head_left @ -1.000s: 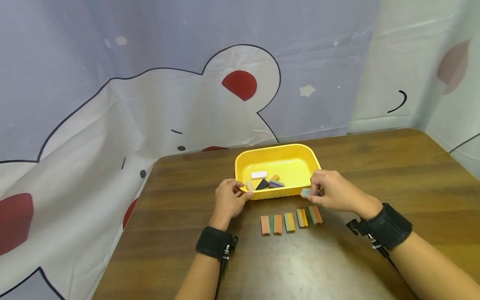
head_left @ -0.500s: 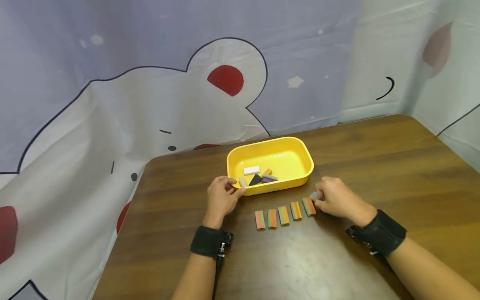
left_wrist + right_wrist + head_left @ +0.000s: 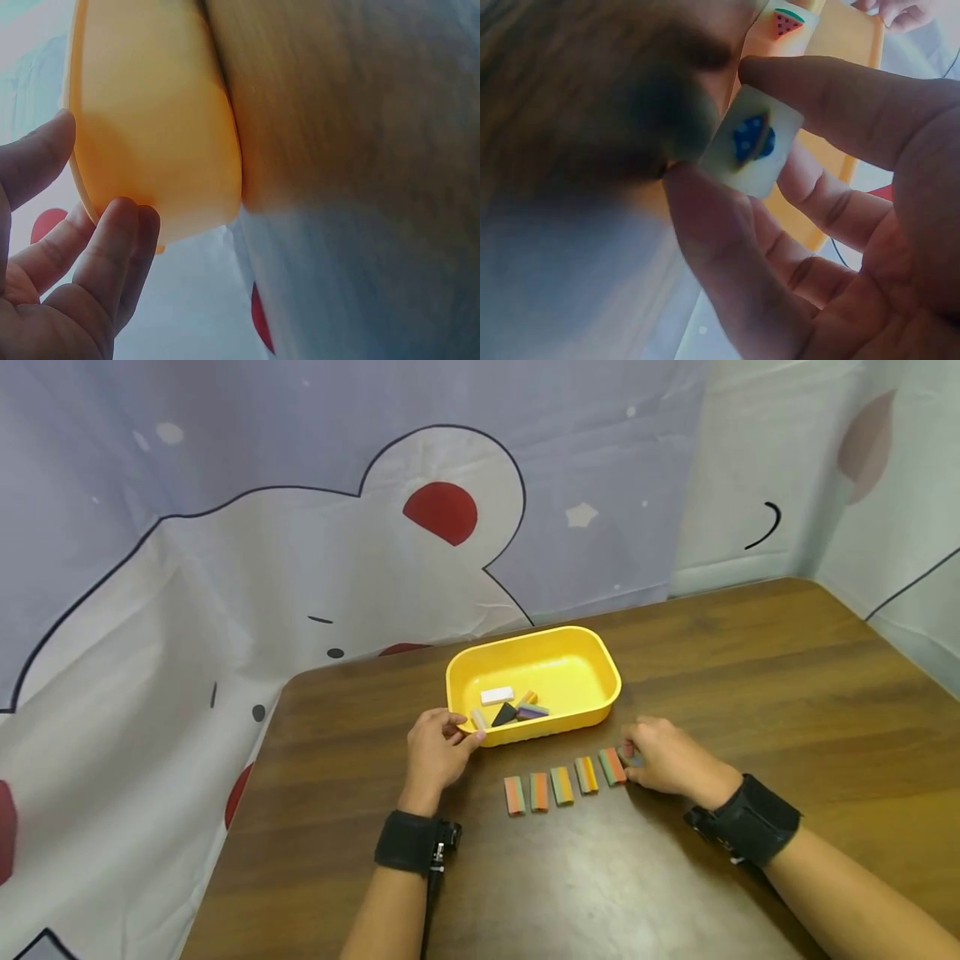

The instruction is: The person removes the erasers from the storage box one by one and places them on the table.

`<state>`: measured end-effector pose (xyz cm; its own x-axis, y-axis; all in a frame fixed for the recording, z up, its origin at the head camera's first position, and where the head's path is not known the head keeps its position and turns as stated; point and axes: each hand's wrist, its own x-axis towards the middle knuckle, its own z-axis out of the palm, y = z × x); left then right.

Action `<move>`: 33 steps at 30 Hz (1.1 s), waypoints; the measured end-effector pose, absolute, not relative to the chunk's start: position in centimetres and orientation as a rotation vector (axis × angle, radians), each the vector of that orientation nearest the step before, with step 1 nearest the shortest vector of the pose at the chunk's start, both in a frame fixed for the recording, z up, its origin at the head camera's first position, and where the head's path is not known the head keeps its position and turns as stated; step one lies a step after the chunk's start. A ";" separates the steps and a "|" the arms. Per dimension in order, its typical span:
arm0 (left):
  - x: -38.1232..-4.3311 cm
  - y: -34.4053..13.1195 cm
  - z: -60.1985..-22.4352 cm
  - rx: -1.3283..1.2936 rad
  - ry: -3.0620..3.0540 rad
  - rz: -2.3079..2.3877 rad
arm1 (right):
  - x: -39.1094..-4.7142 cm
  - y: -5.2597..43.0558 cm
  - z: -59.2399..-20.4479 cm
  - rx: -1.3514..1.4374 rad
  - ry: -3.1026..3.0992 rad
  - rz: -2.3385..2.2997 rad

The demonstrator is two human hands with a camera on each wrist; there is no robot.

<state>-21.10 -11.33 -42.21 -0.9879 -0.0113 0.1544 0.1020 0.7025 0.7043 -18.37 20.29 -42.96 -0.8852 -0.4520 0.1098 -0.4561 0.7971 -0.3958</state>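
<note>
A yellow plastic basket [image 3: 555,727] stands on the table; my left hand [image 3: 437,753] holds its near left corner. In the left wrist view the thumb is at the basket's rim and other fingers lie against its outer wall. My right hand [image 3: 667,758] pinches a small eraser [image 3: 754,142] between thumb and finger, its pale end printed with a blue ringed planet. That hand is close over the table at the right end of a row of striped erasers. Beside it lies the row's orange-and-green eraser [image 3: 612,767], whose end [image 3: 780,28] shows a watermelon slice.
Farther left in the row are several more striped erasers, ending with a pink-and-green one [image 3: 514,795]. Inside the basket lie a white block [image 3: 497,696], a black wedge [image 3: 504,714], a purple-and-grey eraser [image 3: 533,712] and other small pieces. A printed curtain [image 3: 300,568] hangs behind the table.
My right hand has brought the eraser from the basket's near right corner down to the row's right end. The left hand stays on the basket's corner. The head view has shifted slightly.
</note>
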 end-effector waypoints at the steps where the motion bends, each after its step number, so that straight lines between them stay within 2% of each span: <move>1: -21.1 -11.3 -42.2 -0.072 -2.764 -1.156 | -18.4 20.3 -42.9 0.754 -2.976 0.658; 24: -21.1 -11.3 -42.0 -0.006 -2.786 -1.152 | -19.0 20.9 -41.4 0.767 -3.135 0.798; 33: -21.0 -11.2 -42.0 -0.048 -2.790 -1.121 | -19.3 21.3 -40.8 0.804 -2.775 0.808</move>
<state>-20.96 -11.25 -42.02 -0.9905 -0.0202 0.1362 0.0796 0.7228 0.6864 -19.31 21.27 -40.84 -0.8469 -0.4555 0.2743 -0.5316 0.7126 -0.4579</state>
